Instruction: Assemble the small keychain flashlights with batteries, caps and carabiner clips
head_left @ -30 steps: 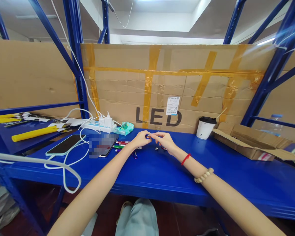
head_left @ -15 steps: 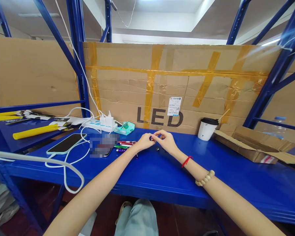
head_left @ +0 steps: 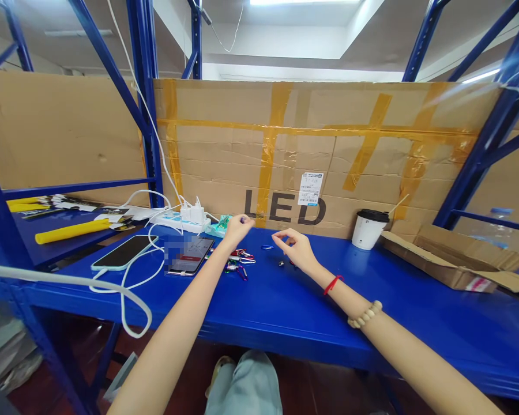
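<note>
My left hand (head_left: 237, 226) is raised above the blue shelf (head_left: 285, 300), its fingers closed on a small purple piece that I cannot make out. My right hand (head_left: 294, 249) hovers a little to the right, thumb and forefinger pinched together; whatever they hold is too small to see. Below the left hand lies a cluster of small coloured carabiner key lights (head_left: 239, 262). A blue clip (head_left: 267, 247) and a small dark part (head_left: 281, 263) lie on the shelf between and beside the hands.
Two phones (head_left: 123, 252) (head_left: 189, 255) lie at the left with white cables, behind them a power strip (head_left: 179, 219) and a tissue pack (head_left: 221, 225). A paper cup (head_left: 368, 228) and an open cardboard box (head_left: 454, 262) stand at the right. A cardboard wall backs the shelf.
My hands were together at the middle of the shelf; they have drawn apart, the left lifting up and to the left, uncovering the coloured key lights.
</note>
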The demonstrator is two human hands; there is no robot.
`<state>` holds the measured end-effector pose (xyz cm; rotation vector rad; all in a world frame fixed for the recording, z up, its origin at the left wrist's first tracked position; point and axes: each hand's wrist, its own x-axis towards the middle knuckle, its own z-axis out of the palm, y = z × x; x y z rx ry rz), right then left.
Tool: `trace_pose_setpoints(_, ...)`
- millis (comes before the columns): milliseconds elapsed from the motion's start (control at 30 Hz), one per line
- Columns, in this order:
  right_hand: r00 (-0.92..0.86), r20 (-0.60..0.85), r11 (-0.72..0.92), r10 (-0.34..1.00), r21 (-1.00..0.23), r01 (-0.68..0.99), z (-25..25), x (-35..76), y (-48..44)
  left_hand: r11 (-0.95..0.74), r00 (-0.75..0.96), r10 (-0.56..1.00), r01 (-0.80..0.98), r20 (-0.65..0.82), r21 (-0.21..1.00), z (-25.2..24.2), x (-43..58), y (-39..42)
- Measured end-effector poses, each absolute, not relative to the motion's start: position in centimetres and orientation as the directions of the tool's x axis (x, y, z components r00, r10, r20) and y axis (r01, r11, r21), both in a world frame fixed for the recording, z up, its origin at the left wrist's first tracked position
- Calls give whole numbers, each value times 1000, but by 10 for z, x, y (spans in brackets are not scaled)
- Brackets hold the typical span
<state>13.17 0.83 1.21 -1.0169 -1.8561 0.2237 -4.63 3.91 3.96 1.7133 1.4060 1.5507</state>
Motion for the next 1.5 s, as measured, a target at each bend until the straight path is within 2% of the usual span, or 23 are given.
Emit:
trace_pose_setpoints(67, -210, 662, 643, 719, -520, 562, 11, 132, 10, -336, -340, 808, 405, 481, 851, 47, -61, 40)
trace_pose_setpoints(167, -346, 600, 660, 721, -443, 607, 10, 126, 13, -269, -489, 741, 411, 460, 871, 52, -72, 39)
trace_pose_setpoints(300, -472, 432, 631, 768, -382, 676, 6, 108, 22, -268, -495, 729, 429, 473, 863, 50, -69, 38)
trace_pose_setpoints(600, -454, 274, 530, 848, -469, 707, 11, 73, 48, -278, -476, 722, 465, 502, 841, 51, -67, 41)
trace_pose_setpoints(833, -556, 291, 617, 778, -516, 594, 9, 71, 45, -272, -479, 726, 459, 494, 846, 50, -66, 42)
trace_pose_setpoints(1067, -560, 397, 686, 727, -446, 574, -4, 72, 50, -271, -467, 738, 455, 487, 848, 48, -65, 41)
trace_pose_setpoints(1500, -638, 386, 746, 666, -365, 557, -6, 61, 57, -240, -452, 753, 490, 479, 838, 45, -64, 44)
